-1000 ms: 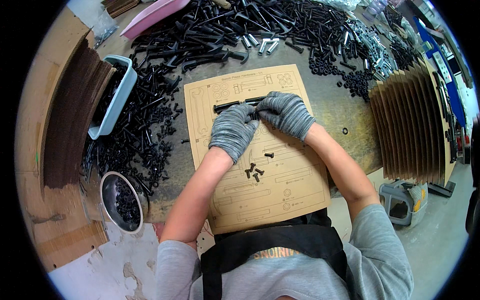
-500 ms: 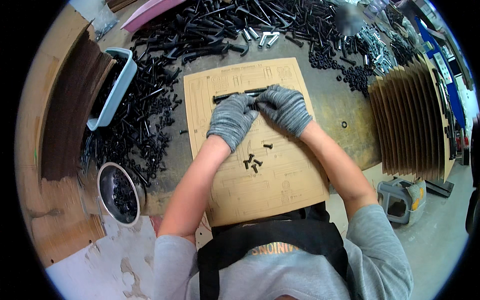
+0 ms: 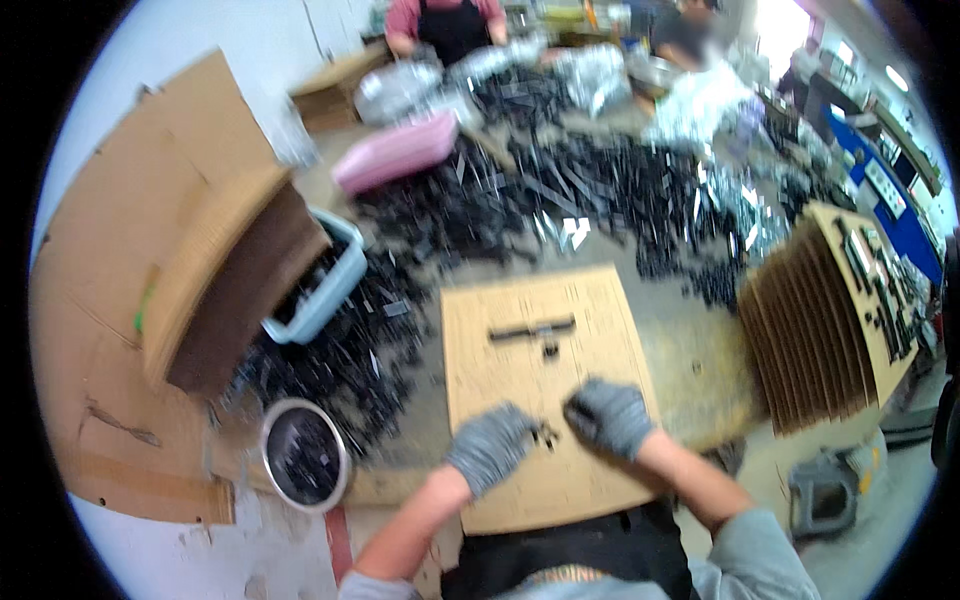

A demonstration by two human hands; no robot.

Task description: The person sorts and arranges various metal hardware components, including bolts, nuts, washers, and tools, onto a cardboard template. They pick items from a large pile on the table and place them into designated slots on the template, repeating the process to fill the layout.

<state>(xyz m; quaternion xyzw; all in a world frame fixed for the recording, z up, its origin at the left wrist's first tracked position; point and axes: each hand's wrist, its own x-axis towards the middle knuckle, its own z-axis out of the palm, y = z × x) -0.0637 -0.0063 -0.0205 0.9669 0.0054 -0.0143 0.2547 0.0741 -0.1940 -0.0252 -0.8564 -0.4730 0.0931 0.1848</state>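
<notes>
A tan cardboard sheet (image 3: 590, 310) with printed outlines lies on the table in front of me. A long black metal part (image 3: 530, 328) rests across its upper half, with a small black piece just below it. My left hand (image 3: 490, 447) and my right hand (image 3: 610, 415), both in grey gloves, rest on the sheet's lower half. Between them lies a small cluster of black screws (image 3: 546, 433), touched by the fingertips of both hands. The picture is blurred, so I cannot tell whether either hand pinches a screw.
Heaps of black metal parts (image 3: 560, 190) cover the table beyond the sheet. A light blue bin (image 3: 325, 290) and a round metal bowl (image 3: 303, 465) stand at left, a pink tray (image 3: 395, 152) behind. Stacked cardboard sheets (image 3: 825, 330) stand at right. Other people work at the far side.
Both hands have drawn back from the long black part to the screws on the sheet's lower half. The view has tipped upward, showing the far side of the table.
</notes>
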